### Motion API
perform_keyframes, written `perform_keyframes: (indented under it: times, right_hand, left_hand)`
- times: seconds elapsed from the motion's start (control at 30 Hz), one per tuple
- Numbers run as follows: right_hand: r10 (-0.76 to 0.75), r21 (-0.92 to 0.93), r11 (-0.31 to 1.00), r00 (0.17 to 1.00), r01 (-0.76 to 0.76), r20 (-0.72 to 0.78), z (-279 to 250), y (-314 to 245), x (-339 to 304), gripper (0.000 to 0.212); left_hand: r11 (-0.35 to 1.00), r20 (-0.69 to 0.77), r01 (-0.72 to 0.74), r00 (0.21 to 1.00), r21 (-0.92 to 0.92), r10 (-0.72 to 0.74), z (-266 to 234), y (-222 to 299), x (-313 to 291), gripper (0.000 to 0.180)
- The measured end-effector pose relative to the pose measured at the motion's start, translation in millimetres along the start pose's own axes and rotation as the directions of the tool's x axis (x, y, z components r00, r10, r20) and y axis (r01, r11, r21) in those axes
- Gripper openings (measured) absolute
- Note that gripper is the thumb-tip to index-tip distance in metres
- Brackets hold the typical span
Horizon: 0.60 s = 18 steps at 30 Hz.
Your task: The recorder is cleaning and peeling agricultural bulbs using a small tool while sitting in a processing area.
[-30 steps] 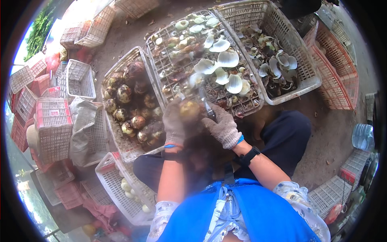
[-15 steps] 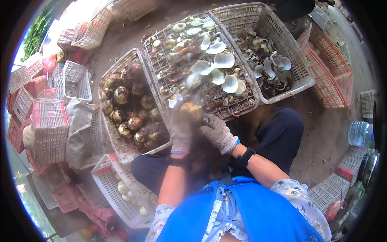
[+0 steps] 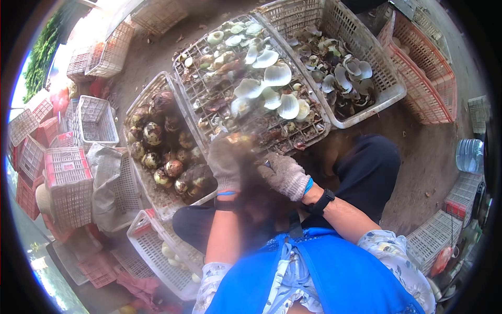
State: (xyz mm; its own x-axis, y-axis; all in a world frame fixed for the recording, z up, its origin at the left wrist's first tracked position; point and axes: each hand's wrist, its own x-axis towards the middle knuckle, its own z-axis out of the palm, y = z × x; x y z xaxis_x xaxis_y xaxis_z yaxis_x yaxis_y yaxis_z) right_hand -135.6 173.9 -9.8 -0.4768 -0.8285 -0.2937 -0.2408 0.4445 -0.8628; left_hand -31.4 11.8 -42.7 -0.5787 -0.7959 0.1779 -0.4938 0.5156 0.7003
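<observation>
My left hand (image 3: 226,166), in a dirty knitted glove, is closed around a brownish-yellow, onion-like bulb (image 3: 242,139), blurred by motion. My right hand (image 3: 286,177), gloved too, grips a small dark tool (image 3: 268,164) close to the bulb; its working end is hard to make out. Just beyond my hands lies a grid-like crate surface (image 3: 312,139) strewn with curved white scales (image 3: 277,74) and brown skins. To the left, a crate (image 3: 167,210) holds several unpeeled bulbs (image 3: 152,134). At the far right, another crate (image 3: 368,115) contains loose peelings (image 3: 342,78).
A white crate (image 3: 151,250) with pale peeled bulbs (image 3: 168,251) stands by my left knee. Stacked crates (image 3: 68,178) and a grey sack (image 3: 107,183) fill the left side. Red-edged crates (image 3: 418,73) and a large clear water bottle (image 3: 469,155) are at the right.
The whole view has shifted slightly, with the crates now a little farther left. My left hand still holds the bulb, which is more hidden and blurred. The right hand has turned slightly with its tool.
</observation>
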Motion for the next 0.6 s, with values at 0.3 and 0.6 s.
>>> perform_keyframes:
  times: [0.3, 0.6]
  right_hand:
    - [0.017, -0.021, 1.000, 1.000, -0.017, -0.008, 18, 3, 33, 0.034]
    - [0.347, -0.271, 0.909, 0.935, -0.317, 0.070, 19, 1, -30, 0.034]
  left_hand:
    - [0.920, -0.110, 0.040, 0.990, -0.389, -0.090, -1, 12, -1, 0.024]
    - [0.940, -0.034, 0.093, 0.993, -0.328, -0.110, 0, -16, -10, 0.036]
